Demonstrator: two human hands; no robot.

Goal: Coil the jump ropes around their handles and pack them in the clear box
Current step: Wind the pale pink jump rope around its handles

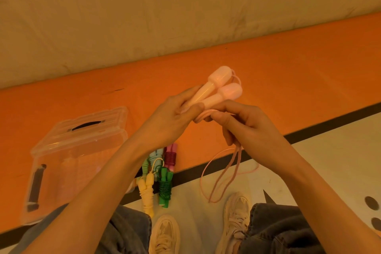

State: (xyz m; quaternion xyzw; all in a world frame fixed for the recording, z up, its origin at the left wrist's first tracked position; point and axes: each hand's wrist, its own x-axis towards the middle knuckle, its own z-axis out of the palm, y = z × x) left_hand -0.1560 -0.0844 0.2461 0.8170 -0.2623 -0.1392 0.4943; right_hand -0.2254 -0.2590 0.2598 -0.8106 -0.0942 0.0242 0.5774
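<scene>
- So the floor is doing most of the work here: a big orange mat [268,72] is running diagonally across, with a wrinkled beige sheet [165,6] lying beyond it and a pale floor [329,161] with one dark stripe [309,132] sitting on the near side.
- One clear box [68,163] is sitting on the mat at the left, its lid [90,123] with a dark handle slot propped up at the back. At least one black-handled rope [37,185] is showing through the wall; there might be a pale one beside it, too blurry to call.
- Two legs in grey jeans [274,231] and two cream sneakers [235,218] are poking in at the bottom.
- The left hand [173,117] is curling around the two pink handles [218,90], holding them side by side with the fat ends pointing up and away.
- The right hand [241,123] is pinching the pink cord [222,173] just beside the handle bases, fingers curled tight, with the rest of the cord hanging in loose loops down to the floor.
- Four already-coiled ropes are lying in a bunch just right of the box: one yellow rope [147,194], one green rope [165,187], one magenta rope [170,158], and one mint and blue rope [153,159] partly hiding behind the left forearm.
</scene>
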